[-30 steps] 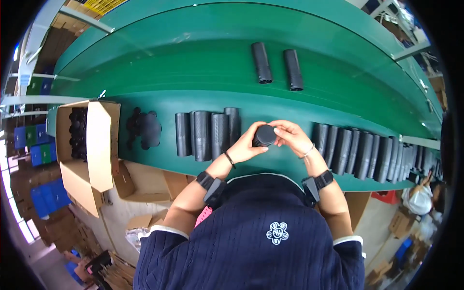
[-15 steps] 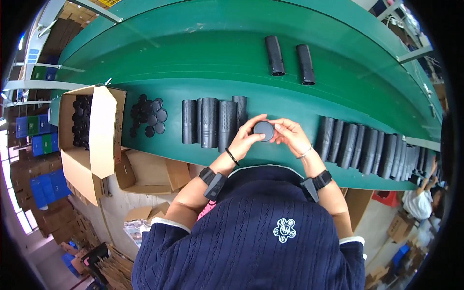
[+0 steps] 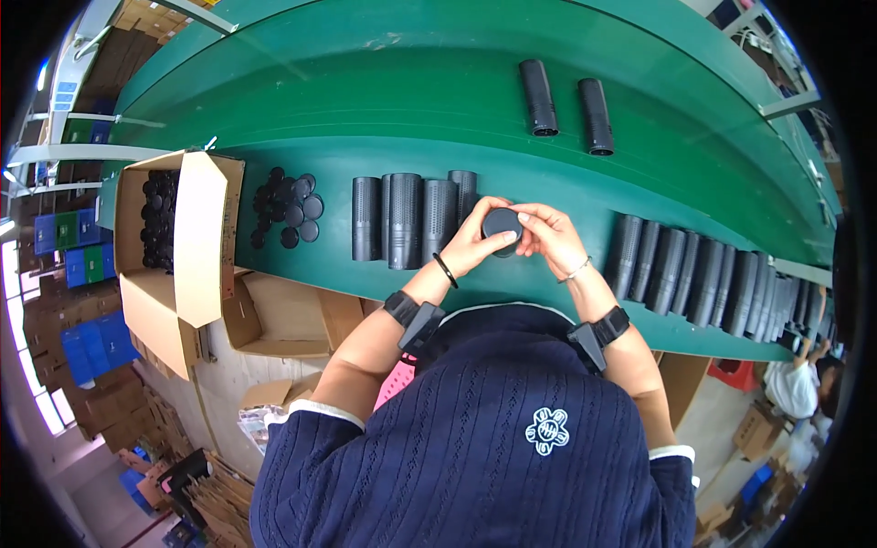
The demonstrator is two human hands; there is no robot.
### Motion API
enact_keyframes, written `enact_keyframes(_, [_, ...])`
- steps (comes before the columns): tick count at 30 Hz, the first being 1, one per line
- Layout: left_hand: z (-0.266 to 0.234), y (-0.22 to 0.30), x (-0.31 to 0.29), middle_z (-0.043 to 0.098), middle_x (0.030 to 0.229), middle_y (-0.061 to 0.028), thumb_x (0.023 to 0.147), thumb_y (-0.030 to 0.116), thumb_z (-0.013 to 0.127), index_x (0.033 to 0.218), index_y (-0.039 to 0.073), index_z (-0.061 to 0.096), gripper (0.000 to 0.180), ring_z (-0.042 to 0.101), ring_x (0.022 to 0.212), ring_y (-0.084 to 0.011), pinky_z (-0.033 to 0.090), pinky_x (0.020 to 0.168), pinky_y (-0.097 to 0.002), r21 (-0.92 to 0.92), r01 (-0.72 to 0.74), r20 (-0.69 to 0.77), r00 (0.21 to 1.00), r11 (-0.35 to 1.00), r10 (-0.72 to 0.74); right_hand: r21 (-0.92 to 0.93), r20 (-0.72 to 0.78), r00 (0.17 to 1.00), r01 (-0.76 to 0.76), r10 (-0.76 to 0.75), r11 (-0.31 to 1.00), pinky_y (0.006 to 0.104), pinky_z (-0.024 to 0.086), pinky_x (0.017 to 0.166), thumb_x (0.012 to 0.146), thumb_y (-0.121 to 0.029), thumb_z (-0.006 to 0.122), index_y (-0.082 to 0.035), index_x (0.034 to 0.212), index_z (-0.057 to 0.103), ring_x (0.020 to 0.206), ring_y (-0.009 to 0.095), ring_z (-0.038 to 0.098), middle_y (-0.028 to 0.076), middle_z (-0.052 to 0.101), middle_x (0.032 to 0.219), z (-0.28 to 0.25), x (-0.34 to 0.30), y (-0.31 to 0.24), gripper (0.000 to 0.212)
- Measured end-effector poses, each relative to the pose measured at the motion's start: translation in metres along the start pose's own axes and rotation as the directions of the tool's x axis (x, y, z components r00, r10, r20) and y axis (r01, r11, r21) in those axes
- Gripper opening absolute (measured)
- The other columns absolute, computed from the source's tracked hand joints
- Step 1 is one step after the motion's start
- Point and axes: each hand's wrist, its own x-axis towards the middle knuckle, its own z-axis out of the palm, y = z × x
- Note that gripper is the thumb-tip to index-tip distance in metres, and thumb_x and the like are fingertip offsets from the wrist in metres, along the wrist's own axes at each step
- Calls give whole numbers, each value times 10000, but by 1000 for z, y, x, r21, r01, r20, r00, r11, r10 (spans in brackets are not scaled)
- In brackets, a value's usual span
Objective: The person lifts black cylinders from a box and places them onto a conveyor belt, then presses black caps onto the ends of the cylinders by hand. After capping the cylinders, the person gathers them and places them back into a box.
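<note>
A black round cap (image 3: 501,222) faces up between my two hands over the near part of the green bench. Wrapped around its left side is my left hand (image 3: 469,243), its thumb lying on the cap's face. My right hand (image 3: 554,241) pinches the right side, fingertips at the rim. What lies under the cap is mostly hidden by my fingers. Just left of my hands stand several black textured cylinders (image 3: 403,224) in a close row. Farther left, loose black caps (image 3: 294,216) lie in a pile.
An open cardboard box (image 3: 206,242) of black parts stands at the left, with another open carton (image 3: 279,315) below it. A long row of black cylinders (image 3: 670,269) fills the right side. Two more cylinders (image 3: 539,99) lie on the green belt (image 3: 384,91) beyond. Another person (image 3: 793,385) is far right.
The bench and its contents have shifted slightly in view. My hands remain around the cap; the left thumb has moved farther onto its face.
</note>
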Motion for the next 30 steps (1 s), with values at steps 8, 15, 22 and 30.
enact_keyframes(8, [1, 1, 0, 509, 1203, -115, 672, 164, 811, 1202, 39, 471, 642, 484, 1159, -206, 399, 977, -346, 222, 9, 60, 998, 975, -23, -99, 12, 997, 71, -70, 992, 194, 452, 528, 916, -192, 593, -35, 1035, 611, 575, 75, 568, 11, 601, 696, -15, -9, 3, 198])
enact_keyframes(15, [9, 17, -5, 483, 1212, -108, 713, 141, 788, 1236, 41, 416, 649, 451, 1191, -218, 348, 1027, -361, 372, -160, 204, 975, 914, 87, -118, -3, 993, 116, -117, 986, 212, 480, 552, 933, -173, 564, -24, 1078, 566, 629, 108, 614, 40, 613, 748, -17, -19, 9, 208])
enact_keyframes(22, [16, 2, -9, 500, 1100, -66, 832, 118, 667, 1210, 40, 423, 457, 491, 1060, -135, 416, 919, -306, 193, -99, 113, 990, 976, 78, -99, 1, 987, 161, -162, 982, 225, 474, 547, 927, -166, 575, -28, 1039, 570, 588, 117, 603, 31, 607, 723, -14, -21, 21, 178])
enact_keyframes(30, [11, 15, 6, 538, 1116, -60, 918, 161, 579, 1195, 50, 461, 321, 515, 1067, -164, 424, 928, -318, -481, 103, 3, 993, 871, -115, -442, 198, 955, 290, -223, 849, 344, 351, 1017, 703, -107, 765, -70, 1453, 222, 1269, 207, 388, 94, 404, 1369, -19, -17, 32, 927])
